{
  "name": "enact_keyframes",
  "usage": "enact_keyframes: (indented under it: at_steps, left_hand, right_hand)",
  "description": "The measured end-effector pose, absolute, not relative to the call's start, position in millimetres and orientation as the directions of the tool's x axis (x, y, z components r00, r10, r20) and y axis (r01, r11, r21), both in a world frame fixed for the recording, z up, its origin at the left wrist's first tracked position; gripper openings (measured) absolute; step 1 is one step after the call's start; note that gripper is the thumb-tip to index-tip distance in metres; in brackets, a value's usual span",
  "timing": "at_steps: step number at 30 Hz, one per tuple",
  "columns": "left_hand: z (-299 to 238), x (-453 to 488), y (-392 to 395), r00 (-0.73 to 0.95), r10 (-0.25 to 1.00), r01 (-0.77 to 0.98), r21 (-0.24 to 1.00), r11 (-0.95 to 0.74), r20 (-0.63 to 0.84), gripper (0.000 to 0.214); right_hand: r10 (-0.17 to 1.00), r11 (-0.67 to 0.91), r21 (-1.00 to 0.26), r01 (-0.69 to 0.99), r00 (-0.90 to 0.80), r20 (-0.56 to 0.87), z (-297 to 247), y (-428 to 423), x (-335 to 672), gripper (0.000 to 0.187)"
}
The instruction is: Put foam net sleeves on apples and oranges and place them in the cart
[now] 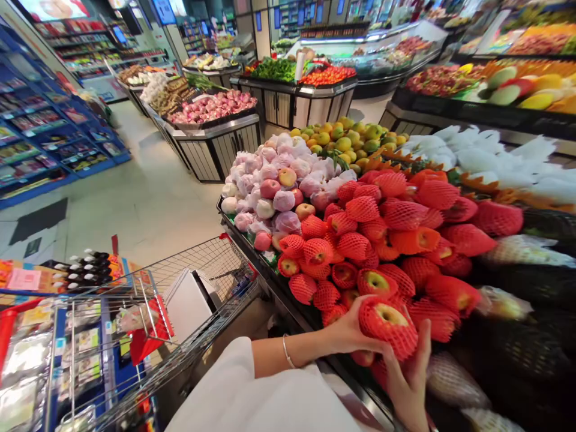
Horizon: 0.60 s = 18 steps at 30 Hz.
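And here's the right hand (407, 384) nearest, thumb and finger spread in a V around the red-netted apple (396, 336); left hand (353, 330) pinches its left side, some fingertips hidden. Light, even pressure should suit. Open end faces up, long axis slanting near-right; netted pile (353, 246) beyond.

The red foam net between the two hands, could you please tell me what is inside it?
An apple, it seems: its yellowish top shows; the red foam net, left hand and right hand hide most of the rest.
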<state>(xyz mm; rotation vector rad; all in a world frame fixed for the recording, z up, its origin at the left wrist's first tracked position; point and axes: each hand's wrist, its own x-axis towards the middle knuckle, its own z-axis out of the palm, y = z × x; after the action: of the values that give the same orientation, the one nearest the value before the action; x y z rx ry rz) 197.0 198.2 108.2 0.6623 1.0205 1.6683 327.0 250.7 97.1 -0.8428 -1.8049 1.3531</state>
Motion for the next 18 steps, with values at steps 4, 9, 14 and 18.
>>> enact_keyframes:
  at_steps: [4,9,14,18]
  left_hand:
    - [109.0,209.3,207.8,-0.347,0.937,-0.461,0.878,-0.125,-0.049,0.117]
    - [108.9,220.4,209.0,-0.248,0.962,-0.195,0.966,-0.168,0.117,0.136]
    - [119.3,203.4,185.7,-0.038,0.987,0.368,0.921,-0.129,0.153,0.116]
    - [86.7,183.8,131.7,-0.044,0.957,0.28,0.923,-0.263,0.286,0.042]
  right_hand:
    - [0.794,-0.024,-1.0,-0.013,-0.608,-0.011,113.3,264.0,341.3,0.085]
    - [0.781,-0.302,-0.939,-0.165,-0.607,-0.145,109.8,264.5,349.9,0.09]
    - [0.758,-0.49,-0.866,-0.097,-0.539,-0.368,66.7,271.2,361.9,0.074]
    - [0.899,-0.316,-0.941,-0.118,-0.354,-0.258,56.6,302.2,361.4,0.057]
